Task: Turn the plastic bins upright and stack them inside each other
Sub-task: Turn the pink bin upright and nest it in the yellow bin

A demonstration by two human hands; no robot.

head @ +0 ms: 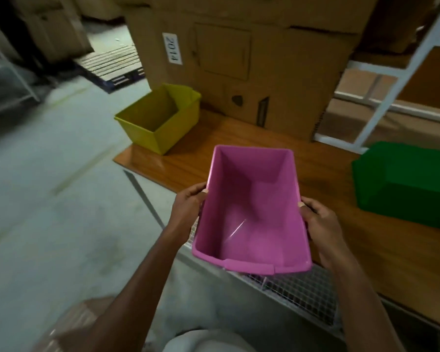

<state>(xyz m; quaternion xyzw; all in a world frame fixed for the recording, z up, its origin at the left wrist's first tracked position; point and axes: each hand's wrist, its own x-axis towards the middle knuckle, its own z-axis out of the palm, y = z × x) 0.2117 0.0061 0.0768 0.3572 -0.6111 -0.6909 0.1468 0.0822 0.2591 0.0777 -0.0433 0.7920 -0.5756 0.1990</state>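
Note:
I hold a pink plastic bin upright above the near edge of the wooden table, its open mouth facing me. My left hand grips its left rim and my right hand grips its right rim. A yellow bin stands upright at the table's far left corner, empty. A green bin lies upside down on the right side of the table, partly cut off by the frame edge.
A big cardboard box with a "2014" label stands at the back of the table. White shelf framing rises at the right. A wire mesh panel hangs under the table's front edge. Concrete floor lies to the left.

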